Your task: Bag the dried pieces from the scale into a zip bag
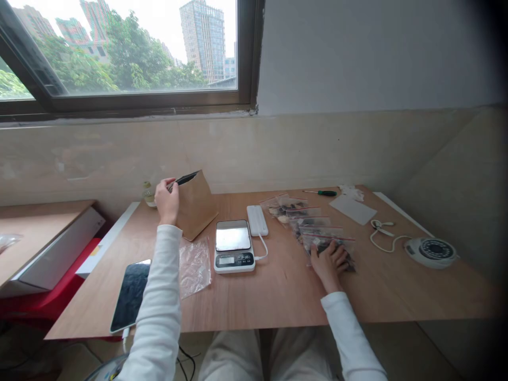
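Note:
My left hand [166, 200] is closed on the rim of an upright brown paper bag [196, 206] at the back left of the wooden table [278, 291]. My right hand [330, 262] lies on the nearest of a row of small zip bags [313, 225] with dark contents, fingers curled over it. Between my hands stands a small digital kitchen scale [234, 246] with nothing on its pan. An empty clear plastic bag [194, 267] lies flat beside the scale's left side.
A white power bank [257, 220] with a cable sits behind the scale. A tablet [132, 295] lies at the near left edge. A green screwdriver [321, 193], a white card [352, 209] and a round white device [432, 251] with a cord lie right.

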{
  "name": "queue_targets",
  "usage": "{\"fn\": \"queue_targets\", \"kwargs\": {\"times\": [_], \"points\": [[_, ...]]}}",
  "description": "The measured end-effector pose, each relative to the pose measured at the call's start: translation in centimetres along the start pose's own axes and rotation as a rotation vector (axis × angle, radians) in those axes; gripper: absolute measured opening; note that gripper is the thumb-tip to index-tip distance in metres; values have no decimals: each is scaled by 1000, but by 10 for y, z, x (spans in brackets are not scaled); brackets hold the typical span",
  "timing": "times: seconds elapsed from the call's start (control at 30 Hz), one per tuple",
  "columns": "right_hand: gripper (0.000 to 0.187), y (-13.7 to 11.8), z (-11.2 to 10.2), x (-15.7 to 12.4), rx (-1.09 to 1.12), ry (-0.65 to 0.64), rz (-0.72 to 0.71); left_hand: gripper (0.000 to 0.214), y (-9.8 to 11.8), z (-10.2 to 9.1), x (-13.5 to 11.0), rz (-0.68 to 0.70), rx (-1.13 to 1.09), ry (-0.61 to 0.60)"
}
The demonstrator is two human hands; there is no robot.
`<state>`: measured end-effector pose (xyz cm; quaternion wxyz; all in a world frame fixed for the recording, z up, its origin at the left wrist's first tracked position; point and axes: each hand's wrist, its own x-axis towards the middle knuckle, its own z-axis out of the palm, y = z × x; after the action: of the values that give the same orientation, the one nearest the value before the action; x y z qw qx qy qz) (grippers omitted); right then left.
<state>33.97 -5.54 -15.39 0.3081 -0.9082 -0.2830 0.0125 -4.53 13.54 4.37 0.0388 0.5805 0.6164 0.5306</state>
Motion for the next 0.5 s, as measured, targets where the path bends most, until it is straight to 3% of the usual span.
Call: {"fn": "queue_targets", "kwargs": {"times": [0.1,0.17,0.3,0.33,0.4,0.5], "points": [[70,-31,-12,-13,75,65,-107,23,-7,0,-10,11,-29,-58],[59,-61,-25,-33,207,65,-345,23,-6,-7,-26,33,-22,-56],[39,-141,-55,-84,540,-200,-857,32,9,-27,-67,51,37,-51],[40,-161,-60,-94,547,-273,-984,34,13,-31,-78,63,43,-66],[42,-197,-66,-109,501,-289,-1174,37,20,-39,-97,114,13,-148],[43,-230,-62,-117,400,-265,-1307,36,21,-48,-115,146,-5,-279]]}}
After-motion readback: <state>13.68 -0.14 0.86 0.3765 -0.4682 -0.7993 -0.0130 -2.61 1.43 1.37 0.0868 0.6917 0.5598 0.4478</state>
